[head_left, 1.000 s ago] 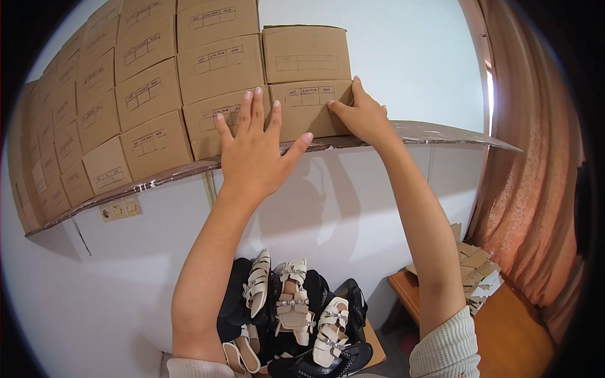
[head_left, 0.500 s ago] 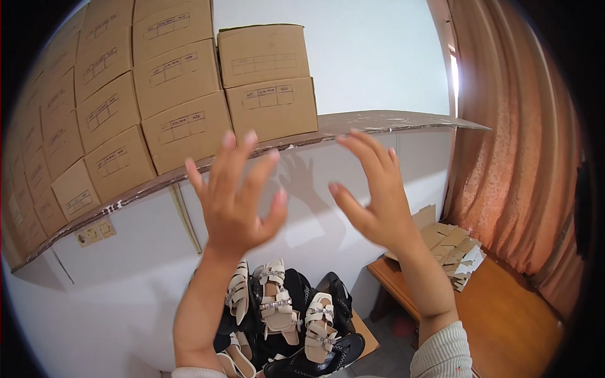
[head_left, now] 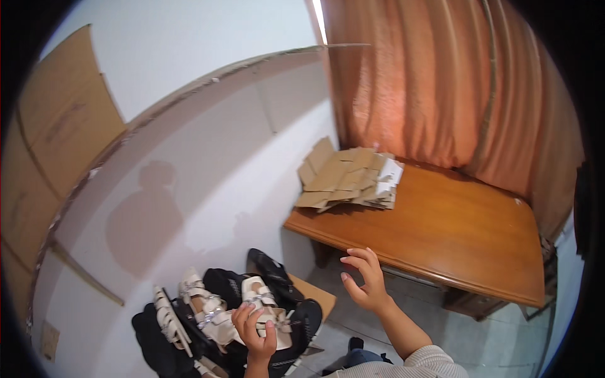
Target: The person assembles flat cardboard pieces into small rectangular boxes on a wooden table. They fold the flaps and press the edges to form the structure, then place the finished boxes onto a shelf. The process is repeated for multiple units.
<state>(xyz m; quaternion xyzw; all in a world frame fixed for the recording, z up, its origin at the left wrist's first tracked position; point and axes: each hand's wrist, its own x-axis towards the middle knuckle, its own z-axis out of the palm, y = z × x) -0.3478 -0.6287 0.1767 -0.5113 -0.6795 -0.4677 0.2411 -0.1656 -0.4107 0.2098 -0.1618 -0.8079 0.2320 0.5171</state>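
Note:
My left hand (head_left: 254, 331) is low in the view, in front of a heap of sandals, its fingers loosely bent and apart with nothing seen in them. Whether it touches a sandal I cannot tell. Cream strappy sandals with shiny trim (head_left: 200, 301) lie among black sandals (head_left: 271, 271), and my hand and wrist hide some of the heap. To the right, my right hand (head_left: 367, 281) hovers in the air near the front edge of a wooden desk (head_left: 460, 233). Its thumb and fingers are spread in a curve around nothing.
Flattened brown cardboard boxes (head_left: 346, 179) are piled on the desk's left end. Stacked cartons (head_left: 69, 107) stand on a wall shelf (head_left: 189, 90) at the left. An orange curtain (head_left: 428, 82) hangs behind the desk. Part of a cardboard sheet (head_left: 315, 297) shows beside the sandals.
The view has swung right and down, bringing the desk to the middle and the cartons to the left edge. Both hands, raised before the shelf earlier, are lower now, still empty.

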